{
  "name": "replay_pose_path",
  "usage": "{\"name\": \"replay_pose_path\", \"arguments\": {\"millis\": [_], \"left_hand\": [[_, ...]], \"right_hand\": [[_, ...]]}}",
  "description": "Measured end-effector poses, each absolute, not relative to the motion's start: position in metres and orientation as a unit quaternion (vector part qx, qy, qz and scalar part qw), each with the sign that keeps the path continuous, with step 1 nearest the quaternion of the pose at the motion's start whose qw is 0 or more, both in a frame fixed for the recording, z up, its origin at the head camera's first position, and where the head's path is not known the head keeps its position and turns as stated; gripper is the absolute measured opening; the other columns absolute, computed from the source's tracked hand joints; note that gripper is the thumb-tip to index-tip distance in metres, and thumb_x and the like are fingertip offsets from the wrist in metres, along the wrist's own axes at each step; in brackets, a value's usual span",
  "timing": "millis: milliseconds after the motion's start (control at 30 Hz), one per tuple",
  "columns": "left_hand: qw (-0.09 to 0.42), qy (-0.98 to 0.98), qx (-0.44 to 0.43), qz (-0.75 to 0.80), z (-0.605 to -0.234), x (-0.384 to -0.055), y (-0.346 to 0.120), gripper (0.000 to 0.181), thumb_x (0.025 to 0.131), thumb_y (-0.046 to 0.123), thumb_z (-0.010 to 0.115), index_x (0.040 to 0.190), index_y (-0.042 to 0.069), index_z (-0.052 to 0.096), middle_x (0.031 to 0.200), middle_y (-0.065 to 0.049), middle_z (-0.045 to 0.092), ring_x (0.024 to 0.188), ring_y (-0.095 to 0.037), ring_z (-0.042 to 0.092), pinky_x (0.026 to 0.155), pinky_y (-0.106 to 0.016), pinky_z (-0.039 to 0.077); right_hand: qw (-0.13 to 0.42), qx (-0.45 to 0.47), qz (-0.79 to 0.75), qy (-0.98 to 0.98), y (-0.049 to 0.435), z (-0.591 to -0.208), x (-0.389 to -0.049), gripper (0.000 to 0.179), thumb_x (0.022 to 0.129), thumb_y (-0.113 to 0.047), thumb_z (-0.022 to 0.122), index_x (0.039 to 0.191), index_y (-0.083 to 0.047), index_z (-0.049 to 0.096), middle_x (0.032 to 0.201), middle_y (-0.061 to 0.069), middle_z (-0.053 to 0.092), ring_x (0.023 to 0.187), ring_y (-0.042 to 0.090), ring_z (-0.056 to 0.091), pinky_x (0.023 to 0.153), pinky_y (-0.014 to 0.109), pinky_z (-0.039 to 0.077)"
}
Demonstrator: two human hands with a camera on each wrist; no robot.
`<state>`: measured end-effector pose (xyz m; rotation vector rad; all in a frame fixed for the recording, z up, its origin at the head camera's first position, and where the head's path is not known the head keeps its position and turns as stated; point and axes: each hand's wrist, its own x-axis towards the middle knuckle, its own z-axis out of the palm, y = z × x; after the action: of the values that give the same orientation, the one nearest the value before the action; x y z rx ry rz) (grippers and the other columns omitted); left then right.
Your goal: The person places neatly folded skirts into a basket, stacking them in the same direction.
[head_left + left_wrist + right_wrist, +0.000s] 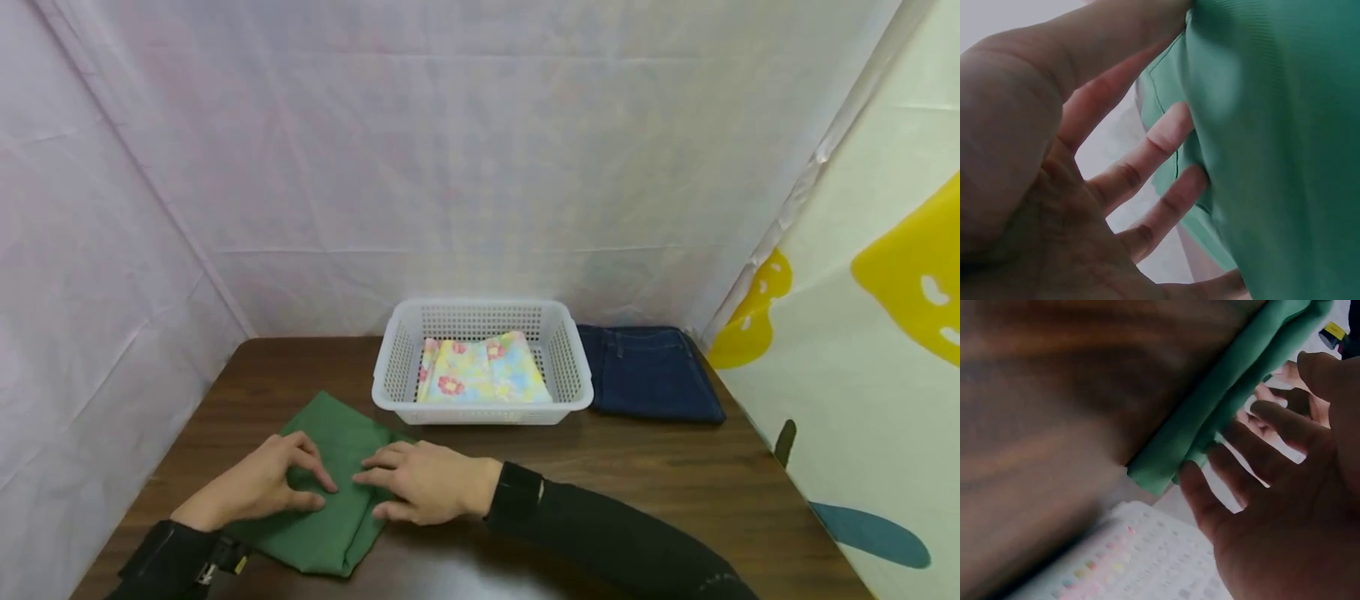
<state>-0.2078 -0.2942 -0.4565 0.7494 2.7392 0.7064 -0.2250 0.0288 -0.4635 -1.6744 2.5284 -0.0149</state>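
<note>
Behind my bare right hand (431, 483) I wear a black sleeve (622, 533) with a wide black band (513, 493); behind my bare left hand (270, 482), a black cuff (171, 552) and a small dark device (227, 552) with silvery metal (206, 573) and a yellow patch (241, 566).

Plain green cloth (343, 454) (white basket (480, 414))

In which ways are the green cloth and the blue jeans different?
The green cloth lies under the left hand and right hand; the blue jeans are untouched. The green cloth lies slantwise; the blue jeans lie nearly square to the table. Both are folded and rest on that table.
</note>
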Motion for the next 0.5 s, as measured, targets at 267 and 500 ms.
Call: {"name": "replay_pose_path", "arguments": {"millis": [267,500], "left_hand": [[0.121,0.923,0.255,0.260,-0.454,-0.201,-0.274,0.041,0.094,0.039,0.101,0.132,0.034,0.087,0.132,-0.002,0.070,0.124,-0.034,0.067,0.101,-0.066,0.063],[0.113,0.925,0.248,0.265,-0.457,-0.199,-0.260,0.068,0.093,0.040,0.102,0.154,0.023,0.075,0.156,-0.021,0.062,0.142,-0.054,0.065,0.110,-0.073,0.060]], "right_hand": [[0.035,-0.520,0.013,0.853,0.048,-0.470,-0.217,0.061,0.125,-0.059,0.043,0.177,-0.029,0.052,0.157,-0.003,0.065,0.142,0.017,0.062,0.114,0.031,0.060],[0.036,-0.489,-0.013,0.872,0.084,-0.476,-0.219,0.065,0.124,-0.059,0.047,0.176,-0.020,0.054,0.137,-0.002,0.068,0.124,0.015,0.054,0.110,0.031,0.052]]}}
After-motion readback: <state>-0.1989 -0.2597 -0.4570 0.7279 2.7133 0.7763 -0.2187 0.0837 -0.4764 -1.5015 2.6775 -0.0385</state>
